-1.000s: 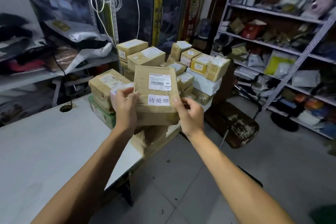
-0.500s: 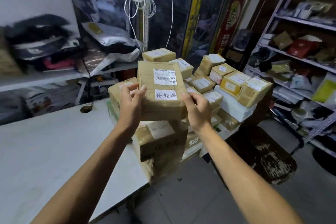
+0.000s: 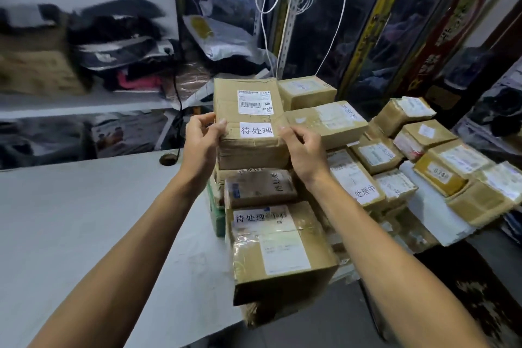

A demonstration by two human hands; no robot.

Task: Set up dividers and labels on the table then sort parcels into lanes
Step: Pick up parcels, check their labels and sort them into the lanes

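A white table point(image 3: 84, 220) fills the near left, its right edge crowded with taped brown parcels point(image 3: 375, 155), one at the front marked 待处理 point(image 3: 279, 243); cluttered shelves point(image 3: 84, 104) stand behind. Since a moment ago the view has closed in on the stack. Left hand point(image 3: 200, 141) and right hand point(image 3: 305, 150) grip the sides of a held parcel point(image 3: 251, 121) above the pile.
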